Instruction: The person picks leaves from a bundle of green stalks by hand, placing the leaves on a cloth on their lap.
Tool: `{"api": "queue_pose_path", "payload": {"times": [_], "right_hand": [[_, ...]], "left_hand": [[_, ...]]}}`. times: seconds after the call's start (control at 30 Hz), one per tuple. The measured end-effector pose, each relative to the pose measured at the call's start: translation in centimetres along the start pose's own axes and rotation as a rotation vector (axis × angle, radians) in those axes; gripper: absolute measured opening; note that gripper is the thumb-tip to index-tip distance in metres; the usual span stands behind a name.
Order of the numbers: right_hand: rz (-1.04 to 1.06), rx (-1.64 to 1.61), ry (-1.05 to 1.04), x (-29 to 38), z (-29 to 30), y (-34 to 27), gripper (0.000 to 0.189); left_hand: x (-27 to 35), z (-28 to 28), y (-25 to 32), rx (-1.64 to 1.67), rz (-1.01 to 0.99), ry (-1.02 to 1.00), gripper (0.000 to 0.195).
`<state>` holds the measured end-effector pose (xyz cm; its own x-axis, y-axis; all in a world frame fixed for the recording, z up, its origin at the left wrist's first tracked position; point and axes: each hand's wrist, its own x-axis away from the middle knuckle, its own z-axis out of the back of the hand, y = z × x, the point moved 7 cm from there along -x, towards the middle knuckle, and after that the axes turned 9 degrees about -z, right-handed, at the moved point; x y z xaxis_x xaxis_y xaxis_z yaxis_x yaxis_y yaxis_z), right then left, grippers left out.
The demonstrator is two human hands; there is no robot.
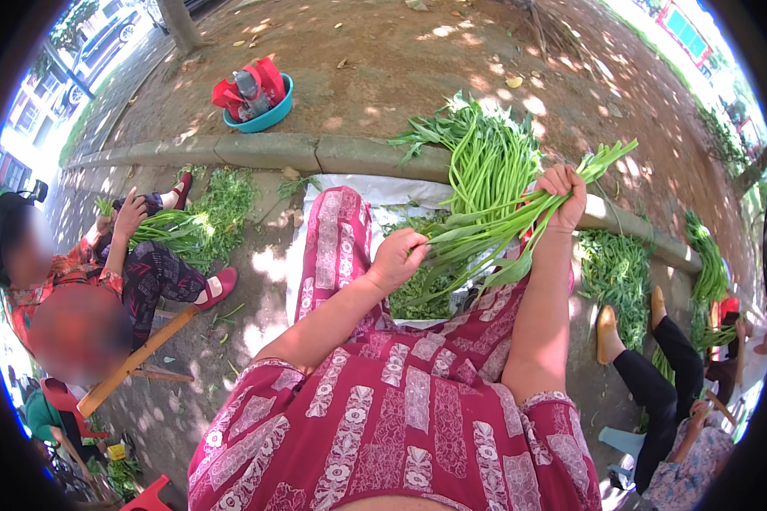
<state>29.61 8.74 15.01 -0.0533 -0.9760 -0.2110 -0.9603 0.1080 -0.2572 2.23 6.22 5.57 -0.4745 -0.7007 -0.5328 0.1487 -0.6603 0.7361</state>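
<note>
My right hand (561, 195) is closed around a bunch of long green leafy vegetable stems (518, 217), their cut ends sticking up past the fist to the upper right. The leafy ends hang down to the left, where the fingertips of my left hand (399, 255) pinch a leaf at the bunch's edge. Behind them a large pile of similar stems (486, 153) lies over the stone kerb. Between my knees, loose picked leaves (422, 300) rest on a white sheet (383, 188), partly hidden by my hands and the bunch.
Beyond the kerb (262, 152), a teal basin (271, 118) holds a red bag and a grey bottle. At left a person sits on a wooden bench (137, 361) handling greens. More people sit at right, near heaps of leaves (617, 281) and stems (706, 259).
</note>
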Motion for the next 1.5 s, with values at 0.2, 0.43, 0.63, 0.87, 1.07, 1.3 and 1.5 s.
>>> {"api": "queue_pose_path", "payload": {"times": [0.2,0.43,0.63,0.87,1.07,1.3,1.5], "right_hand": [[0.027,0.003,0.007,0.3,0.2,-0.7,0.020],[0.081,0.015,0.014,0.5,0.5,-1.6,0.018],[0.112,-0.043,0.052,0.9,1.0,-3.2,0.023],[0.089,-0.143,0.053,1.3,1.2,-3.4,0.024],[0.086,-0.157,0.016,1.1,1.0,-3.4,0.024],[0.067,-0.190,-0.002,1.1,0.3,-2.9,0.023],[0.051,-0.164,0.029,0.9,0.6,-2.1,0.022]], "left_hand": [[0.0,-0.1,0.4,0.005,-0.079,0.002,0.002],[0.9,-0.2,-1.4,0.297,0.142,0.079,0.004],[1.7,0.2,-2.9,0.382,0.343,0.180,0.006],[1.4,1.0,-3.5,-0.062,0.313,0.098,0.015],[2.5,0.5,-5.8,-0.036,0.496,0.078,0.023],[3.1,-0.6,-7.1,0.138,0.495,0.123,0.020],[0.3,1.3,-1.6,0.085,0.118,0.158,0.013]]}}
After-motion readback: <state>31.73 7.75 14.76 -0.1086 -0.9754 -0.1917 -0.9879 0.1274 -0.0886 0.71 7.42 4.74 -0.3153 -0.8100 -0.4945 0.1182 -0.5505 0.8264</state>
